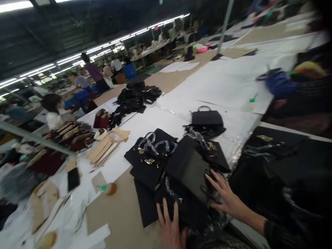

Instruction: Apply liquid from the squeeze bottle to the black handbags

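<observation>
Several black bags [186, 169] lie in an overlapping pile at the table's near edge, some with plastic-wrapped handles and gold-coloured fittings. At the bottom centre my left hand [169, 221] rests with spread fingers on the lower edge of the pile. My right hand [225, 195] touches the right side of the uppermost black bag, fingers apart. Neither hand has its fingers wrapped round anything. Just behind the pile stands a small black handbag [207, 118] with its handle up.
Black pieces [137, 97], tan strips [105, 148] and dark red bags [83, 135] lie farther back and left. A glue bottle [111, 188] and a phone [73, 179] are at left. More black bags [275, 145] are at right. People are beyond the table.
</observation>
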### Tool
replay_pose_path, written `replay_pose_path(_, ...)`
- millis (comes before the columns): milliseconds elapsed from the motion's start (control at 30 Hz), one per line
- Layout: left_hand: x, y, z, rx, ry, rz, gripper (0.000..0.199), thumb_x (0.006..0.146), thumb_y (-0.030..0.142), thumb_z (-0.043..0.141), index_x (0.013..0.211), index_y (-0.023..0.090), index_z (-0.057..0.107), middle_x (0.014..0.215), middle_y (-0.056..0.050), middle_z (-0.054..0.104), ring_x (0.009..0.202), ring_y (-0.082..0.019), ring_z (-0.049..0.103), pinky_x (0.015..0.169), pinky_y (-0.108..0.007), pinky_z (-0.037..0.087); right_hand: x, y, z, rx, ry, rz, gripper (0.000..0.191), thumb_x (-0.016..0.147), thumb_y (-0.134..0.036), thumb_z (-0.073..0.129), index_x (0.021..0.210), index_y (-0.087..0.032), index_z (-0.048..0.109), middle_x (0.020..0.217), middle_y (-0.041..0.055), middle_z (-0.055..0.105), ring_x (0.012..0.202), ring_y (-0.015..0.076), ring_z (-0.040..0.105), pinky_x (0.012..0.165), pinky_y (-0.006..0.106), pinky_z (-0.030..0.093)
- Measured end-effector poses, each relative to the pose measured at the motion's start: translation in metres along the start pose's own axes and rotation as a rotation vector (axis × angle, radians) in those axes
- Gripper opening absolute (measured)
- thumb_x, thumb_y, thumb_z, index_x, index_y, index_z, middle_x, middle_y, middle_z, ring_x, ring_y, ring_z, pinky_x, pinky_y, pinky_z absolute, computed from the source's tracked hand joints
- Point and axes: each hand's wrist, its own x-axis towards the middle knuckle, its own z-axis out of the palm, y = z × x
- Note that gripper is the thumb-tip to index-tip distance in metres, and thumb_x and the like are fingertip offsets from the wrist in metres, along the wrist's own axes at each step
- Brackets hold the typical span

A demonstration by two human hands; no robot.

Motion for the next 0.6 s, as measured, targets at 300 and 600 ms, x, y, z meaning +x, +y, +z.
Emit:
replay_pose_path(300,0.045,-0.022,-0.012,0.008,-0.051,0.013,0.106,0.071,0.030,0.089,0.160,0.047,0.036,0.178,0.001,0.015,0.161,-0.044,0.008,0.125,-0.062,0.029,0.043,-0.007,0.028,-0.141,0.055,-0.034,0.098,0.087,-0.042,0.069,0.168,-0.026,0.018,0.176,0.0128,0.009,0.152,0.0473,0.029,0.120,0.062,0.035)
replay_pose_path(600,0.063,-0.079,-0.073,-0.258,0.248,0.224,0.041,0.102,0.022,0.055,0.143,0.025,0.059,0.143,-0.008,0.066,0.128,-0.026,0.065,0.106,-0.042,0.058,0.064,-0.054,-0.002,0.066,-0.113,0.172,0.115,0.072,-0.032,0.082,0.169,-0.022,0.020,0.176,0.0158,0.002,0.158,0.0438,0.013,0.125,0.057,0.027)
